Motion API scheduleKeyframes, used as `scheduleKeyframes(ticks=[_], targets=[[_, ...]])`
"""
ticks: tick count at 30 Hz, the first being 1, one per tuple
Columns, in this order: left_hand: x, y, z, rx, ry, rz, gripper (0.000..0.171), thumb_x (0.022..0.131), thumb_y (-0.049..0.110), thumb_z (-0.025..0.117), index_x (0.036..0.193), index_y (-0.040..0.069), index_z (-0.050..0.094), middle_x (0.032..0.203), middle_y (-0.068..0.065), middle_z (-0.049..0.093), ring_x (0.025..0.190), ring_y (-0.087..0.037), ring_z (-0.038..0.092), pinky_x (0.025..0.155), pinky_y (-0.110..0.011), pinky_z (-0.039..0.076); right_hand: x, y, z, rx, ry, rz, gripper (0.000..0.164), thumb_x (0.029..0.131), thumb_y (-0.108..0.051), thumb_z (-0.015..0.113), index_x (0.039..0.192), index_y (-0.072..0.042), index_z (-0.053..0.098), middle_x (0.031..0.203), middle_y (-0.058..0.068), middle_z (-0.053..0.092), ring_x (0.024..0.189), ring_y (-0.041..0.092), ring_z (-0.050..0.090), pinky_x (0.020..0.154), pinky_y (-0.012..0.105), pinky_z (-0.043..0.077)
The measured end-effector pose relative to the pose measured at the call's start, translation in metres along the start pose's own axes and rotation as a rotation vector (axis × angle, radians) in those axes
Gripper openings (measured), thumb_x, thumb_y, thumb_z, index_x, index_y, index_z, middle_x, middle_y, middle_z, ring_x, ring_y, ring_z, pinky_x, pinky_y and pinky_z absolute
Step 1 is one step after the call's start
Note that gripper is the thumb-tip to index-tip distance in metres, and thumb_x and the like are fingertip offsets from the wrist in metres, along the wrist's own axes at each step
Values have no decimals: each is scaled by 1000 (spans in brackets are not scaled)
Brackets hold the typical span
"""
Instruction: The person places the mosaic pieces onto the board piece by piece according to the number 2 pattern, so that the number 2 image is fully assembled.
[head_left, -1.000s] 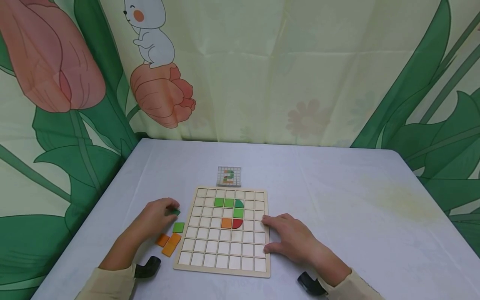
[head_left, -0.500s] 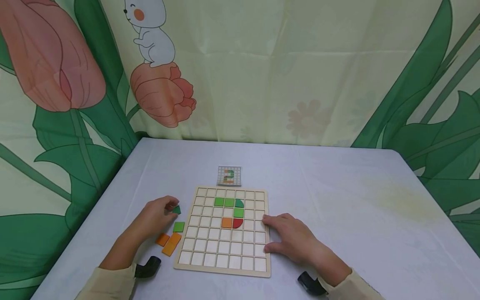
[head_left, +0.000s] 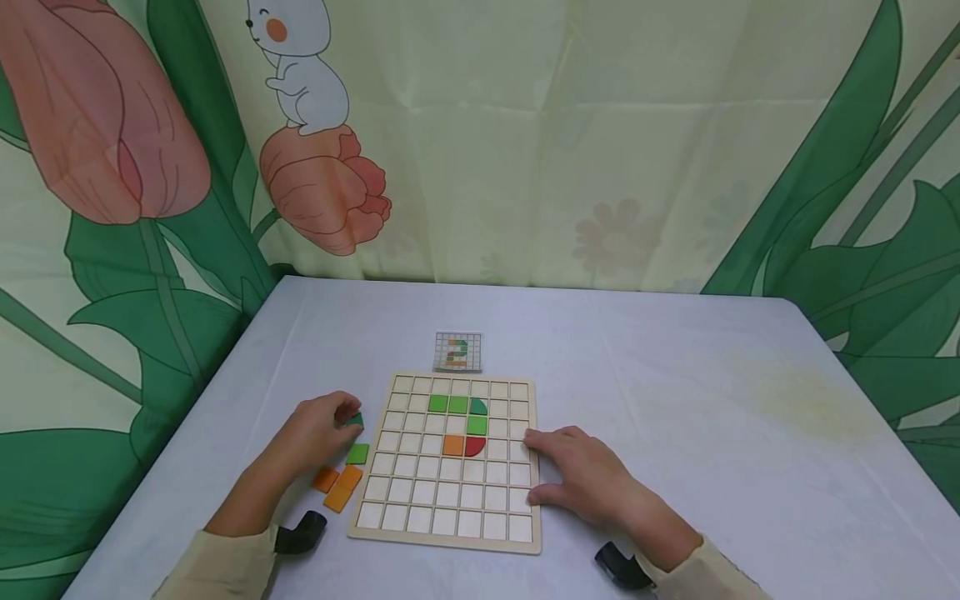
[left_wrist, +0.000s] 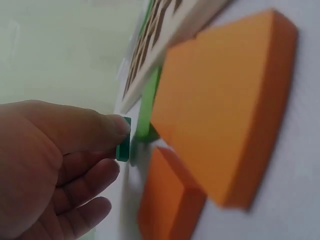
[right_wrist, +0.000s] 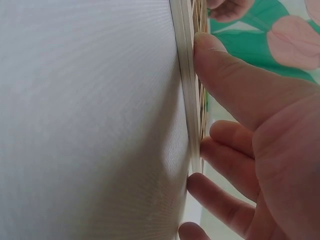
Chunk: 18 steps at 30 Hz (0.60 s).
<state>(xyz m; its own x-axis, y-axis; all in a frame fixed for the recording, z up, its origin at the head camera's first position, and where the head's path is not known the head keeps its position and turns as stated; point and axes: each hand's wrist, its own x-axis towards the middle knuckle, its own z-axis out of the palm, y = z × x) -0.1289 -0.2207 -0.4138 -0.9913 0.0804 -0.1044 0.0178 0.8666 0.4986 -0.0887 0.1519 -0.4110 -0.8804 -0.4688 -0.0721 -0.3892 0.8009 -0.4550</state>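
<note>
My left hand [head_left: 322,429]: thumb and fingers pinching one small piece by its sides, off the left edge of the board, toward its far corner.
Dark green piece [left_wrist: 123,145]: between my left thumb and fingers, which cover most of its outline.
My right hand [head_left: 588,479]: spread, thumb and fingertips touching the board's right edge.
Light green square [head_left: 357,454]: on the table, just off the board's left edge, near my left hand.
Orange shapes [head_left: 343,488]: a long one beside that same edge, one piece or two I cannot tell, and a smaller one [head_left: 326,479] to its left.
Gridded board [head_left: 442,543]: flat on the table, its near edge toward me.
Second row from the board's far edge: two light green squares [head_left: 438,404], then a dark green rounded piece [head_left: 477,407].
Third row: a light green square [head_left: 476,426] below the rounded piece.
Fourth row: an orange square [head_left: 453,446] and a red rounded piece [head_left: 475,447], side by side.
Pattern card [head_left: 458,352]: just beyond the board's far edge, printed with a grid and coloured shapes.
White table [head_left: 675,400]: its far edge before a flowered backdrop [head_left: 480,167].
</note>
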Motion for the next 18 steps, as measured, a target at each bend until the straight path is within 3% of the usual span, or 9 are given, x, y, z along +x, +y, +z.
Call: scheduleKeyframes(ticks=[9,18], targets=[[-1,17,-2,-31,-8,28,32,90,11,72,120,1,65,110,-10,67,103,-28,62,89,-46,54,1,1,0,-10,-4,-11,69,80,-34,85,138,-9,59,135,6,61,121,30,53,98,50,46],[-4,37,5,-64,-52,99,27,90,9,73,115,3,67,107,-5,68,102,-24,64,89,-43,54,1,2,1,-9,-1,-10,68,79,-34,85,138,-9,59,134,5,62,122,30,53,98,50,46]])
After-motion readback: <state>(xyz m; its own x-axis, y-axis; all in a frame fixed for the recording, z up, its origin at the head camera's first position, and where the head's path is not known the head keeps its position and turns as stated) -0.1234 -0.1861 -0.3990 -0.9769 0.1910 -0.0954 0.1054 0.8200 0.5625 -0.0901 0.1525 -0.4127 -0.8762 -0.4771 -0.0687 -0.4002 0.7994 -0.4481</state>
